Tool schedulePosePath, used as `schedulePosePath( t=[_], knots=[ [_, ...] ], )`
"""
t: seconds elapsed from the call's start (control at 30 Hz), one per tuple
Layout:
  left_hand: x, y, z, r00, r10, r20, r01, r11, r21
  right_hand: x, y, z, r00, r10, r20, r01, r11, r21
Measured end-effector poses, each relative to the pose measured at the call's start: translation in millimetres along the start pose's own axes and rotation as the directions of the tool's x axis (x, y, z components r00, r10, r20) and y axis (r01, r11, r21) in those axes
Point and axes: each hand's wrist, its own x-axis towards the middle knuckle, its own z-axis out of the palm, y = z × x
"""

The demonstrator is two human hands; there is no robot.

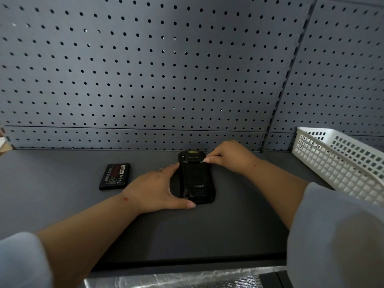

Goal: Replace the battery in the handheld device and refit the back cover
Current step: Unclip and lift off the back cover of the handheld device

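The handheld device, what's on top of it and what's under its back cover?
The handheld device lies face down on the shelf, back cover up. The right hand fingertips press its top edge; the left hand steadies its side. Anything under the cover is hidden. A battery lies apart.

A matt dark grey work surface (pixel 62 204) fills the middle of the frame. At centre lies a black plastic handheld device (pixel 196 177), its back faintly glossy. To its left, a black battery (pixel 115 176) has a smooth printed label with slight sheen. Across the top, a grey painted metal pegboard (pixel 145 69) looks matt. At right, a white plastic lattice basket (pixel 340 163). Soft grey cloth sleeves (pixel 336 235) sit in the lower corners.
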Motion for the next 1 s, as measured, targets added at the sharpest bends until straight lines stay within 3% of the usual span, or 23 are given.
schedulePosePath(
  t=[0.63, 1.0],
  knots=[
    [3, -3, 2, 0.998, 0.054, -0.017, -0.054, 0.998, 0.019, 6, 6, 7, 0.989, -0.147, 0.013, 0.144, 0.943, -0.299],
    [2, -1, 0, 0.999, 0.054, -0.005, -0.054, 0.998, 0.018, 8, 5, 11, 0.99, -0.142, -0.005, 0.133, 0.943, -0.304]
  ],
)
